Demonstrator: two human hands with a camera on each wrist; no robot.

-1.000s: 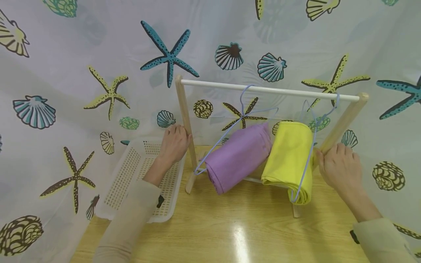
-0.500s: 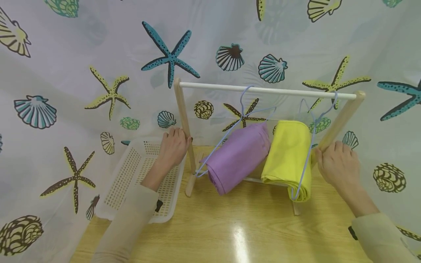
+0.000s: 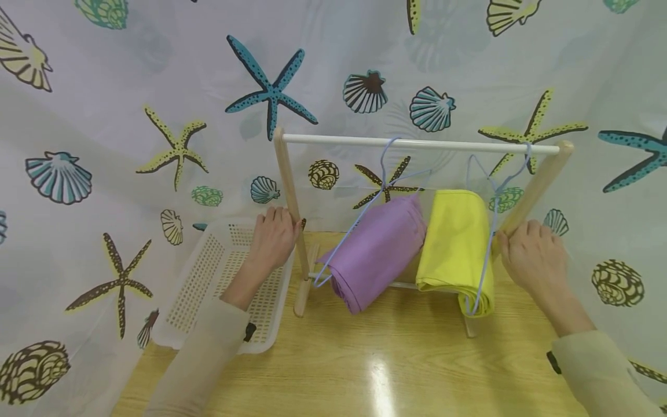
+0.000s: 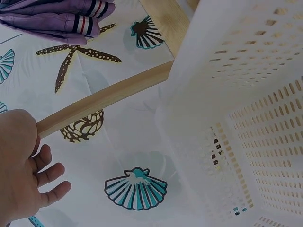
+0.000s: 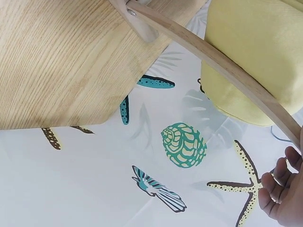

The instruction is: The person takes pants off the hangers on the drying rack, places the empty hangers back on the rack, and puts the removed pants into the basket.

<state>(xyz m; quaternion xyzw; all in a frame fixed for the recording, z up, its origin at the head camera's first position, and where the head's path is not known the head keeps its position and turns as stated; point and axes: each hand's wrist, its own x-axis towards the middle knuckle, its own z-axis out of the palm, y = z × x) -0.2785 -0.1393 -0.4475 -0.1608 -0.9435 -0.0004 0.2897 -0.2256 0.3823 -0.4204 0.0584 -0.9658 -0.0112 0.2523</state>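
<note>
A small wooden clothes rack with a white top rail (image 3: 344,140) stands on the table, held at both sides. My left hand (image 3: 275,234) grips its left upright (image 3: 289,179); in the left wrist view its other fingers (image 4: 49,175) curl loosely beside the post. On the far side my right hand (image 3: 537,255) grips the right upright (image 3: 537,185). A folded purple garment (image 3: 377,255) hangs tilted on one blue wire hanger (image 3: 354,223). To its right a folded yellow cloth (image 3: 453,243) hangs on another blue hanger (image 3: 490,249).
A white perforated plastic basket (image 3: 174,324) sits on the wooden table (image 3: 333,370), left of the rack and under my left forearm. Behind everything hangs a white curtain (image 3: 323,40) printed with shells and starfish.
The rack has turned slightly between my hands: its left side has come nearer, its right side has moved left and a little back. Both hangers swing slightly with it.
</note>
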